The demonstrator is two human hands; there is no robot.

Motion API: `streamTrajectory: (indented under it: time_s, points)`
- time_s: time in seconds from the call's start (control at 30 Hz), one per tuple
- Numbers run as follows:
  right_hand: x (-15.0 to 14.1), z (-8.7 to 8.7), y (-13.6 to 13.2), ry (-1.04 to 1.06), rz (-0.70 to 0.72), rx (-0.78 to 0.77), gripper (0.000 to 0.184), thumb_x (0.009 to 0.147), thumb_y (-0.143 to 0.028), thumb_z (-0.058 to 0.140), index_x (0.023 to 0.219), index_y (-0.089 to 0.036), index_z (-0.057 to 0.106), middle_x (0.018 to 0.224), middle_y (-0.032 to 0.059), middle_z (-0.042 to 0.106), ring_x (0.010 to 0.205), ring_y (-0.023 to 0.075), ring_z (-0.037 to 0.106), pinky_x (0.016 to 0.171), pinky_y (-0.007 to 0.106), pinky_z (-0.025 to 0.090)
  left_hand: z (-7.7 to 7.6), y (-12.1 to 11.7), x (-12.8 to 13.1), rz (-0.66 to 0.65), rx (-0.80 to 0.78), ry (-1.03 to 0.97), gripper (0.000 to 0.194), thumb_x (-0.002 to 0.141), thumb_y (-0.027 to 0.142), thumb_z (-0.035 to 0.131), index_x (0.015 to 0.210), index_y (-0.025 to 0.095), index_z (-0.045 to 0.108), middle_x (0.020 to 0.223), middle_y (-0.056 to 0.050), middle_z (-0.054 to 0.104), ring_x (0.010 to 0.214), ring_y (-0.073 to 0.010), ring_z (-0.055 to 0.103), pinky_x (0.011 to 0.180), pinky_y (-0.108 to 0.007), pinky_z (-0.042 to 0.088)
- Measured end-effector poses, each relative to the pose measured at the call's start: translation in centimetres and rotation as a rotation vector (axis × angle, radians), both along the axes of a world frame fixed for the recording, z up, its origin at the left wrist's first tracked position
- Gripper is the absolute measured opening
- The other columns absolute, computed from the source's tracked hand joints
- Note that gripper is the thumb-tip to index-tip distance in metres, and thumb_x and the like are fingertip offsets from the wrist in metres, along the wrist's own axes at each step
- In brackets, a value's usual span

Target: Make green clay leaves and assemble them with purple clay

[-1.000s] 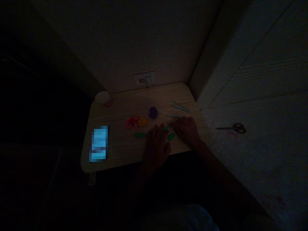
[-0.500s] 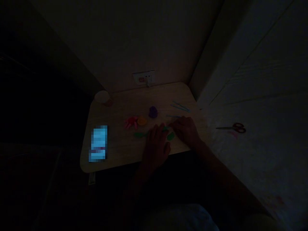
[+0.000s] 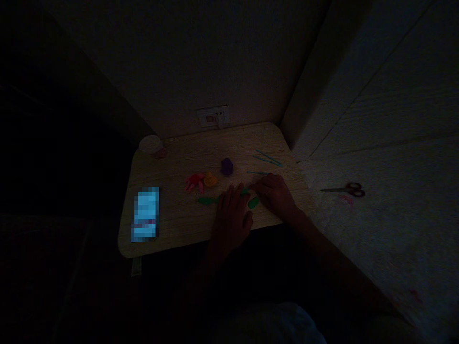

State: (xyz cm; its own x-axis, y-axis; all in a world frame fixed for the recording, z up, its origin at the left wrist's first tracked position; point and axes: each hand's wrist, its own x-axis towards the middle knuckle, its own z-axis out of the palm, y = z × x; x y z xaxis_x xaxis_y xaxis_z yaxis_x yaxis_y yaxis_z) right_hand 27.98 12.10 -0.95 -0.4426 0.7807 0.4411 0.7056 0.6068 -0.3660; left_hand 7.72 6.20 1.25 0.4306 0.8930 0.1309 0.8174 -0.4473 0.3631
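The room is very dark. My left hand [image 3: 231, 217] lies over a long green clay piece [image 3: 207, 200] on the small table, its fingers stretched out and flat on it. The clay shows at both sides of the fingers; its middle is hidden. Close by on the right, my right hand [image 3: 275, 195] is closed in a pinch at the clay's right end. A thin blue stick, like a clay tool, seems to be between its fingertips, though little of it shows. A separate green oval of clay [image 3: 253, 203] sits between the two hands.
Behind the hands are a red and pink clay figure [image 3: 194, 181], an orange clay lump [image 3: 210, 179], a purple clay lump [image 3: 227, 166] and thin blue sticks [image 3: 267, 161]. A lit phone [image 3: 146, 215] and a cup [image 3: 150, 144] stand left. Scissors [image 3: 353, 189] lie right, off the table.
Both hands stay almost in place over the green clay. My right fingertips shift very slightly. The whole view drifts a little, and nothing else visibly moves.
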Motion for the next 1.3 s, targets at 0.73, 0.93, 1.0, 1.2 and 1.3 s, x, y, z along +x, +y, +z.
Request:
streamTrajectory:
  time_s: [0.73, 0.93, 1.0, 1.2, 1.3]
  points:
    - [0.19, -0.25, 0.05, 0.076, 0.028, 0.043, 0.026, 0.099, -0.017, 0.057, 0.105, -0.022, 0.082, 0.086, 0.0086, 0.07, 0.084, 0.0243, 0.06, 0.078, 0.039, 0.044, -0.45, 0.0, -0.15, -0.002, 0.027, -0.039, 0.044, 0.097, 0.025, 0.057, 0.14, 0.016, 0.054, 0.166, -0.014, 0.04, 0.155, -0.0367, 0.03, 0.125, -0.06, 0.029]
    - [0.25, -0.25, 0.04, 0.087, 0.051, 0.049, 0.027, 0.098, -0.015, 0.057, 0.106, -0.021, 0.082, 0.082, 0.0081, 0.068, 0.081, 0.0238, 0.06, 0.076, 0.039, 0.045, -0.51, 0.0, -0.13, -0.01, 0.053, -0.009, 0.046, 0.097, 0.025, 0.057, 0.142, 0.015, 0.052, 0.167, -0.014, 0.037, 0.156, -0.0377, 0.029, 0.125, -0.061, 0.03]
    - [0.25, -0.34, 0.02, 0.099, 0.043, 0.05, 0.028, 0.098, -0.016, 0.057, 0.107, -0.022, 0.082, 0.083, 0.0081, 0.068, 0.082, 0.0236, 0.06, 0.076, 0.039, 0.045, -0.55, -0.01, -0.16, -0.015, 0.055, 0.0, 0.044, 0.097, 0.026, 0.056, 0.139, 0.015, 0.054, 0.167, -0.014, 0.038, 0.155, -0.038, 0.03, 0.125, -0.06, 0.03]
    - [0.38, -0.54, -0.1, 0.082, 0.031, 0.019, 0.027, 0.097, -0.016, 0.058, 0.105, -0.023, 0.083, 0.084, 0.0083, 0.069, 0.082, 0.0239, 0.06, 0.076, 0.039, 0.045, -0.58, -0.08, -0.14, -0.014, 0.055, 0.007, 0.041, 0.098, 0.026, 0.055, 0.138, 0.014, 0.054, 0.167, -0.013, 0.037, 0.156, -0.0381, 0.029, 0.126, -0.059, 0.029]
    - [0.45, -0.44, -0.15, 0.103, 0.029, 0.016, 0.028, 0.099, -0.017, 0.057, 0.106, -0.024, 0.082, 0.085, 0.0079, 0.069, 0.082, 0.0234, 0.06, 0.077, 0.039, 0.045, -0.67, -0.08, -0.12, -0.017, 0.05, 0.006, 0.042, 0.099, 0.026, 0.054, 0.14, 0.014, 0.053, 0.168, -0.013, 0.036, 0.157, -0.0372, 0.026, 0.126, -0.059, 0.029]
